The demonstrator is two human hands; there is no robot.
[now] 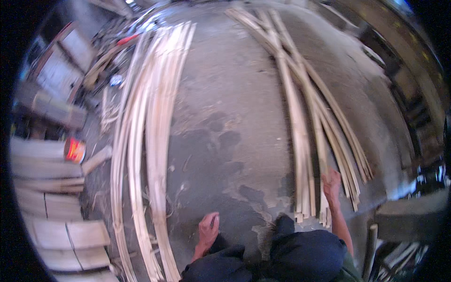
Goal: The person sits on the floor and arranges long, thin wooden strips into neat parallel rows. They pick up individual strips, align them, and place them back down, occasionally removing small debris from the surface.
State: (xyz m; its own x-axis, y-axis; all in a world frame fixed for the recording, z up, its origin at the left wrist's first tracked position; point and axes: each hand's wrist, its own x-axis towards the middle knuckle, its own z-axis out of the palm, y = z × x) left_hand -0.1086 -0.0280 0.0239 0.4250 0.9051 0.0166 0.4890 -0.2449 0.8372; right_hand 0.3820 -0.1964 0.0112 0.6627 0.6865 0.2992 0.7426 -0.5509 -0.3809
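My right hand (pixel 331 183) reaches down at the right, its fingers closed at the near part of a long bamboo strip (pixel 317 136). That strip lies in a loose bundle that crosses other strips toward the far end. Held low in front of my left knee, my left hand (pixel 208 230) is curled closed. A small dark patch shows by its thumb, and whatever it may hold is too blurred to name. Left of that hand, a second spread of long pale bamboo strips (pixel 159 141) runs away from me along the floor.
Stacked bundles of pale slats (pixel 70 235), tied with dark bands, stand at the left. A red and yellow tin (pixel 75 150) sits beside them. Grey concrete floor (pixel 216 108) with damp patches separates the two spreads. A pole (pixel 371 244) stands upright at the lower right.
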